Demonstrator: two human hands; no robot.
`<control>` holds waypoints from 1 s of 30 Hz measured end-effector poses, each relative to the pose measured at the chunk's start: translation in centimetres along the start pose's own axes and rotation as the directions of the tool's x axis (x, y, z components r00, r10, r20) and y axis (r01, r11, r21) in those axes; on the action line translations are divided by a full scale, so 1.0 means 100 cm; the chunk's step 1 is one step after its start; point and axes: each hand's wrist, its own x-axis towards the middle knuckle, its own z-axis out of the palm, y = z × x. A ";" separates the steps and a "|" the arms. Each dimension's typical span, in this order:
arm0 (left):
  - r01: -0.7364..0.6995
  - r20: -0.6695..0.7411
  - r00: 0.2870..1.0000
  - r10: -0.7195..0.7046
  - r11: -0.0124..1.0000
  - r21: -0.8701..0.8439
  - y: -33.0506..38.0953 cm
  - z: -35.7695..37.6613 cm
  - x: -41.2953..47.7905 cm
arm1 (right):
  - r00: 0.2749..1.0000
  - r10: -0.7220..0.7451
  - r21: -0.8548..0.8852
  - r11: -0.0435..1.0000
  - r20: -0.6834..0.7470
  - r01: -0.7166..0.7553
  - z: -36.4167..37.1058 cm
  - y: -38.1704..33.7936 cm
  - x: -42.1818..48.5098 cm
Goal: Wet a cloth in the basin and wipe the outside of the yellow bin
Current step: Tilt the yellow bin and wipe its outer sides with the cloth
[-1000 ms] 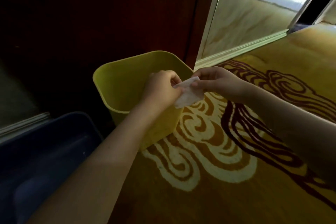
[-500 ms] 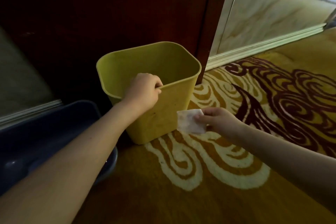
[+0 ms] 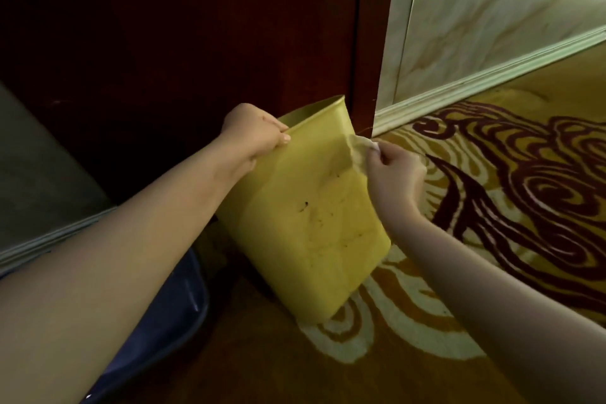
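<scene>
Yellow bin (image 3: 314,226), unlabelled, tilted: left hand (image 3: 255,134) grips rim, right hand (image 3: 395,174) presses cloth (image 3: 359,154).

Carpeted floor (image 3: 531,128): yellow-gold ground, dark maroon swirl pattern to the right, cream-white scrolls nearer the camera. Pale moulded skirting (image 3: 492,75) along the far right edge of the carpet. Resting on the carpet: yellow bin (image 3: 314,216), tilted with its rim away from the camera, only the lower near edge touching down on a cream scroll; dark specks on its near wall. Just left of the bin, dark blue basin (image 3: 183,311), mostly hidden behind a forearm; contact between bin and basin not discernible. Contents of basin not visible.
</scene>
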 end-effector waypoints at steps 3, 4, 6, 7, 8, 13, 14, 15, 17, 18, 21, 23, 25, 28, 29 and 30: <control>0.164 0.102 0.982 -0.157 0.984 -0.064 0.009 -0.006 0.010 | 0.972 -0.216 -0.087 0.971 0.092 0.224 0.019 0.009 -0.012; 0.218 0.163 0.965 -0.207 0.974 -0.055 0.011 -0.008 0.013 | 0.944 -0.284 -0.112 0.946 0.168 0.304 0.028 0.013 -0.018; 0.318 0.281 0.913 -0.295 0.947 -0.041 0.012 -0.013 0.017 | 0.906 -0.323 -0.108 0.926 0.272 0.363 0.043 0.018 -0.029; 0.351 0.309 0.896 -0.319 0.935 -0.050 0.012 -0.015 0.018 | 0.904 -0.314 -0.092 0.931 0.291 0.353 0.048 0.017 -0.032; 0.370 0.317 0.888 -0.332 0.927 -0.065 0.011 -0.018 0.020 | 0.906 -0.304 -0.072 0.938 0.295 0.338 0.052 0.015 -0.033; 0.383 0.380 0.871 -0.313 0.915 -0.125 0.010 -0.017 0.024 | 0.864 -0.390 -0.016 0.909 0.318 0.416 0.068 -0.010 -0.052; 0.386 0.384 0.869 -0.312 0.913 -0.132 0.012 -0.016 0.024 | 0.853 -0.411 -0.022 0.897 0.321 0.441 0.070 -0.013 -0.057; 0.390 0.385 0.868 -0.315 0.911 -0.136 0.013 -0.015 0.025 | 0.847 -0.419 -0.030 0.891 0.328 0.452 0.071 -0.014 -0.060; 0.397 0.380 0.868 -0.321 0.907 -0.141 0.013 -0.015 0.024 | 0.835 -0.429 -0.048 0.880 0.345 0.472 0.068 -0.009 -0.061; 0.399 0.374 0.869 -0.324 0.906 -0.143 0.012 -0.015 0.025 | 0.828 -0.440 -0.055 0.872 0.347 0.486 0.065 -0.004 -0.062; 0.414 0.368 0.866 -0.339 0.899 -0.145 0.010 -0.015 0.026 | 0.813 -0.472 -0.087 0.845 0.341 0.527 0.054 0.014 -0.071; 0.432 0.373 0.857 -0.355 0.890 -0.145 0.009 -0.015 0.027 | 0.816 -0.490 -0.130 0.828 0.306 0.546 0.048 0.035 -0.082; 0.444 0.373 0.852 -0.366 0.884 -0.147 0.009 -0.016 0.028 | 0.846 -0.461 -0.158 0.845 0.269 0.511 0.041 0.060 -0.093; 0.448 0.374 0.851 -0.368 0.881 -0.152 0.009 -0.016 0.027 | 0.881 -0.408 -0.238 0.855 0.241 0.461 0.031 0.100 -0.108; 0.446 0.374 0.852 -0.368 0.882 -0.149 0.009 -0.016 0.027 | 0.883 -0.405 -0.268 0.846 0.238 0.461 0.028 0.112 -0.112; 0.443 0.373 0.852 -0.366 0.884 -0.146 0.010 -0.015 0.026 | 0.882 -0.407 -0.290 0.837 0.238 0.464 0.025 0.123 -0.116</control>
